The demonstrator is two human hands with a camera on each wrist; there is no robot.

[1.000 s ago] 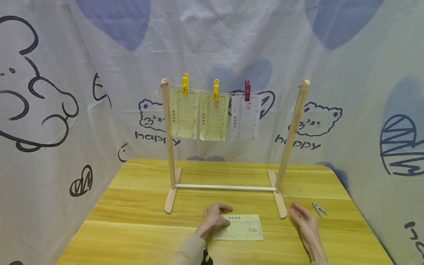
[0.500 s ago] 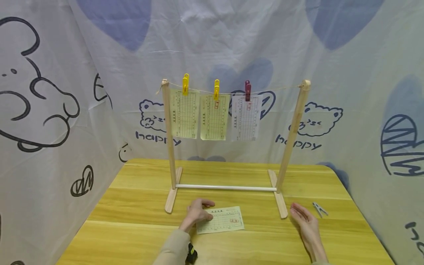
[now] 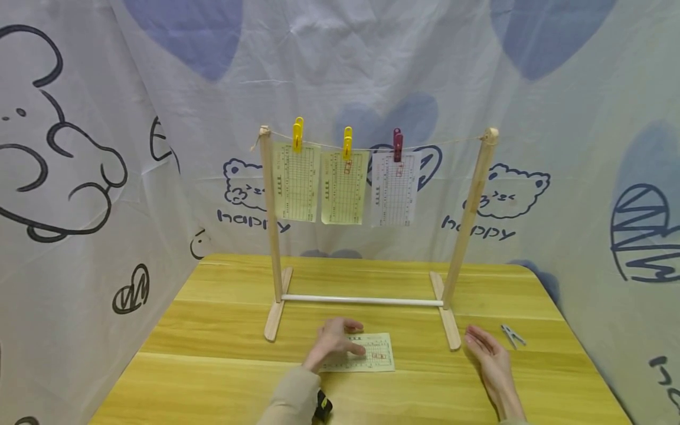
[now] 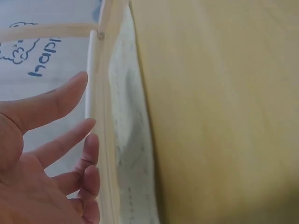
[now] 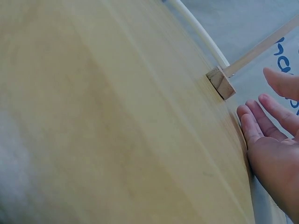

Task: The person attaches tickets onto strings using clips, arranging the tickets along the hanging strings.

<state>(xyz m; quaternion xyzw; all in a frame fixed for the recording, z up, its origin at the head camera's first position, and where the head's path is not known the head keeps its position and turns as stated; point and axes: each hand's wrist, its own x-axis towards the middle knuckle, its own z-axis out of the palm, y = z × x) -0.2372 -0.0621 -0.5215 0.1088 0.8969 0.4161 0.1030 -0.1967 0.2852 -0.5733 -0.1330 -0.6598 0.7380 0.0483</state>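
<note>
A pale green printed form slip (image 3: 379,345) with small red boxes lies flat on the table in front of the rack. My left hand (image 3: 332,343) is over its left part and hides that end. In the left wrist view the thumb (image 4: 60,102) stands apart from the loosely bent fingers, with the slip (image 4: 133,130) beyond them and nothing between them. At the right, my right hand (image 3: 493,363) rests on its side on the table, fingers relaxed and holding nothing. A grey clothespin (image 3: 512,336) lies just beyond it.
A wooden rack (image 3: 467,224) with a white crossbar (image 3: 361,300) stands behind the slip. From its string hang two yellowish slips (image 3: 296,189) under yellow clips (image 3: 298,136) and a whiter slip (image 3: 393,195) under a dark red clip (image 3: 398,144). Printed cloth surrounds the table.
The slip on the table has shifted left and slightly away, tilted, then come straighter. My left hand moved left with it, then back right over it. The right hand stays put.
</note>
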